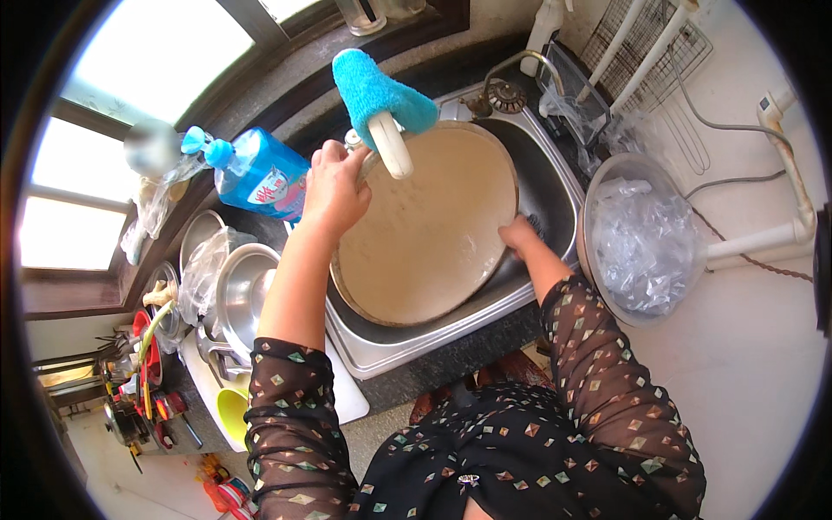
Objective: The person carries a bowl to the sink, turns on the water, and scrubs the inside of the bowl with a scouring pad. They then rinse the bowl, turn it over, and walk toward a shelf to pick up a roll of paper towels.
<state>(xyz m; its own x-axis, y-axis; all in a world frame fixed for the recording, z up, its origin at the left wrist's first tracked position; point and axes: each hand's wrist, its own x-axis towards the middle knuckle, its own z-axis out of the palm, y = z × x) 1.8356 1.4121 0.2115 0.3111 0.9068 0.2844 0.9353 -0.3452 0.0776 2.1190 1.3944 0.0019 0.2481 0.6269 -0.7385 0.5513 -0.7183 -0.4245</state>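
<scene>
A large round tan board or lid with a darker rim lies tilted over the stainless steel sink. Its face looks wet near the lower right. My left hand is closed at its upper left rim, close under a white spout-like piece draped with a bright blue cloth. At the right rim, my right hand grips the edge, its fingers partly hidden. A dark scourer shows against that hand; whether it is held is unclear.
Blue dish soap stands left of my left hand. Steel bowls and a yellow-green bowl sit left of the sink. A curved faucet rises behind it. A basin holding plastic bags is at the right, near white pipes.
</scene>
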